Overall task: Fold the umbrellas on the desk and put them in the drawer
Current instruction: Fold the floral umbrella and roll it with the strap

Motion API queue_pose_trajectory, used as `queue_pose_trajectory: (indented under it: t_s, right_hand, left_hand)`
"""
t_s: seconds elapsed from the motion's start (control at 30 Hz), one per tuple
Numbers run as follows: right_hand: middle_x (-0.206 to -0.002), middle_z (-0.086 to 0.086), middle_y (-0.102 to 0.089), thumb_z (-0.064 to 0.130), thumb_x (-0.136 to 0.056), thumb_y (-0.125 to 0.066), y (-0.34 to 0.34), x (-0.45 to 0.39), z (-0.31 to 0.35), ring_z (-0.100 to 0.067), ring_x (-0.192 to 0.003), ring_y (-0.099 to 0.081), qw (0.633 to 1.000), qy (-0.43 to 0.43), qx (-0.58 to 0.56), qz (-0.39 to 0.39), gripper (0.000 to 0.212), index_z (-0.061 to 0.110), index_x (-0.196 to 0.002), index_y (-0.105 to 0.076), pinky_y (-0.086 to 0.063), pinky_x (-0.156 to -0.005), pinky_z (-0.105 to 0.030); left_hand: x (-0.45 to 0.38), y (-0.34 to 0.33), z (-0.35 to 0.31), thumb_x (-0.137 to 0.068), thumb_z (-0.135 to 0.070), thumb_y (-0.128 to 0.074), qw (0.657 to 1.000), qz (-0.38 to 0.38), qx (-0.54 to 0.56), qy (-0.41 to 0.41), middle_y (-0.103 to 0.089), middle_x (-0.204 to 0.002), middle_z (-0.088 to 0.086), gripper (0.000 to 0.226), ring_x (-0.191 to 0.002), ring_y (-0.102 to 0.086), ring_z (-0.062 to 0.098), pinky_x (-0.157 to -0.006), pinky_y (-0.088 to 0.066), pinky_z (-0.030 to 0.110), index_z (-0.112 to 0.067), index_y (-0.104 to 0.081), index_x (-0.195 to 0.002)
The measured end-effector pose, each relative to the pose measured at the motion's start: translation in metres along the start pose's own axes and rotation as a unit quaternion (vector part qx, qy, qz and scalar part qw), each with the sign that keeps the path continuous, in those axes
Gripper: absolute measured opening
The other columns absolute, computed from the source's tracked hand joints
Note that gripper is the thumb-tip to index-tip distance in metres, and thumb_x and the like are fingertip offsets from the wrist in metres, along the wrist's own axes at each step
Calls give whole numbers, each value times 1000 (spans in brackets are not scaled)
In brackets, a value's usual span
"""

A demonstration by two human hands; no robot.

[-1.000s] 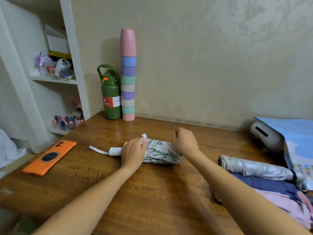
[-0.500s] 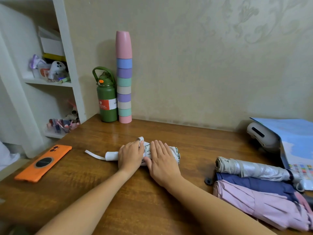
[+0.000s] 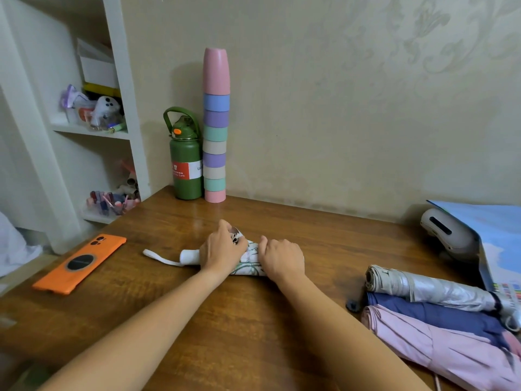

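1. Seen from a head camera looking down at a brown wooden desk (image 3: 174, 314) against a beige wall.
2. At desk centre: a small floral umbrella (image 3: 248, 263), rolled up and lying on its side, white handle (image 3: 189, 255) and wrist strap (image 3: 160, 256) pointing left.
3. Left hand (image 3: 222, 251) over the handle end of the roll, grip curled, fingertips pinching what looks like the closing strap at the top of the bundle.
4. Right hand (image 3: 282, 259) just beside it, grip curled over the canopy and pressing it down onto the desk.
5. Likely step: wrapping the strap round and fastening it. Best done by keeping the right hand's pressure on so the folds stay tight, pulling the strap snug across, then closing it before letting go.
6. Waiting at the right edge: a silver umbrella (image 3: 434, 289), a navy umbrella (image 3: 439, 316) and a pink umbrella (image 3: 451, 351), side by side and touching, the pink one loosely folded and reaching the near right edge.
7. Other things: an orange phone (image 3: 80, 263) near the left edge, a green bottle (image 3: 186, 165) and a stack of pastel cups (image 3: 215, 128) at the back wall, well apart from the hands.
8. Open wood in front of and behind the roll. No drawer in view.
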State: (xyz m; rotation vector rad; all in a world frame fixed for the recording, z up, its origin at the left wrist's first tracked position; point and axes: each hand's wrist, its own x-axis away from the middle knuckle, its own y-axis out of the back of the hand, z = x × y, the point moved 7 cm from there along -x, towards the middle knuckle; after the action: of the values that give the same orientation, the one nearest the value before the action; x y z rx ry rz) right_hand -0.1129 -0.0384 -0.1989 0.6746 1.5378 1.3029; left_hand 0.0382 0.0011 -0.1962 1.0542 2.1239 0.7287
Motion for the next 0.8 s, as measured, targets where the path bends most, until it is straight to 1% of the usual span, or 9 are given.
queue_pose_trajectory:
  t_s: [0.1, 0.17, 0.23, 0.3, 0.43, 0.53, 0.63, 0.73, 0.8]
  right_hand:
    - [-73, -7, -68, 33, -108, -23, 3, 4, -2, -29, -63, -51, 999, -24, -2, -45, 56, 16, -60, -46, -35, -66, -37]
    - [-69, -5, -67, 35, -103, -19, 1, 6, -3, -28, -66, -57, 997, -33, -4, -74, 59, 17, -61, -55, -42, -69, -39]
    - [-65, -3, -65, 37, -101, -21, -1, 9, -3, -26, -64, -59, 995, -33, -1, -96, 62, 17, -61, -63, -45, -67, -39]
    - [-62, -2, -63, 36, -102, -26, 0, 12, -4, -25, -61, -58, 992, -39, 5, -116, 60, 17, -60, -65, -43, -64, -38]
    - [-68, -2, -64, 37, -104, -22, -2, 11, -4, -25, -66, -58, 992, -38, -6, -123, 61, 18, -67, -66, -44, -68, -40]
    - [-68, -1, -64, 37, -105, -24, 0, 14, -4, -24, -65, -57, 987, -29, -16, -157, 59, 19, -68, -66, -42, -67, -40]
    - [-64, 1, -62, 34, -103, -30, 4, 17, -5, -24, -63, -56, 981, -29, -24, -189, 53, 20, -64, -62, -41, -65, -40]
    - [-61, 1, -60, 31, -102, -34, 7, 19, -4, -24, -61, -55, 975, -22, -36, -217, 49, 19, -62, -60, -40, -64, -39]
    - [-62, 0, -60, 29, -101, -37, 10, 21, -4, -24, -63, -55, 972, -18, -39, -233, 46, 18, -63, -61, -39, -64, -40]
  left_hand:
    - [0, 11, -11, -79, -33, -74, 990, -101, -44, -92, -44, -105, 1, 40, -92, -50, 23, -73, -43, 36, -19, -45, -102]
    - [9, 15, -28, -79, -34, -70, 951, -167, -142, -219, -48, -102, 2, 30, -93, -48, 23, -79, -45, 39, -21, -50, -97]
    - [19, 8, -40, -88, -31, -71, 895, -182, -205, -353, -54, -94, 0, 19, -89, -51, 22, -81, -46, 37, -20, -56, -91]
    - [23, 3, -40, -94, -35, -66, 877, -173, -187, -407, -56, -79, -4, 20, -76, -53, 18, -75, -48, 34, -20, -57, -84]
    - [19, 7, -27, -102, -44, -43, 920, -95, -75, -374, -60, -68, -6, 40, -57, -55, 17, -58, -53, 41, -17, -62, -79]
    - [21, 1, -10, -99, -61, -42, 931, 121, -83, -334, -69, -110, -7, 48, -98, -63, 14, -92, -52, 37, -24, -65, -122]
    - [23, 3, -2, -87, -74, -56, 912, 206, -176, -308, -54, -143, -7, 78, -134, -47, 14, -110, -36, 31, -28, -44, -149]
    - [16, 2, -4, -78, -78, -65, 909, 244, -194, -276, -58, -136, -7, 79, -132, -49, 16, -102, -45, 35, -31, -50, -140]
    - [10, 3, -4, -70, -79, -72, 915, 258, -179, -251, -65, -115, -13, 68, -112, -60, 13, -87, -51, 36, -34, -60, -121]
